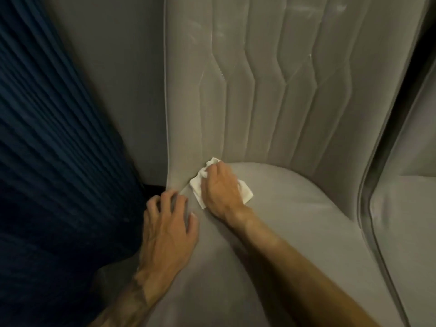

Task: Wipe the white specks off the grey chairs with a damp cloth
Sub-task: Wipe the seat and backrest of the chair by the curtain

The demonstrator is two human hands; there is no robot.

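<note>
At the right edge, a second grey chair (405, 208) is cut off. Faint white specks (219, 34) smear the soft, ribbed back of the near grey chair (295, 220). Down in its back crease, the right hand (220, 187) grips a crumpled white cloth (197, 185), hiding most of it. The left hand (166, 223) presses spread, bent fingers on the seat's edge, beside a blue pleated curtain (47, 138).

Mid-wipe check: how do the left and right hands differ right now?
The right hand clutches the white cloth against the seam where seat meets backrest; the left hand holds nothing. The left hand lies spread on the seat's left edge; the right hand is bunched over the cloth. Both rest on the same grey chair.
</note>
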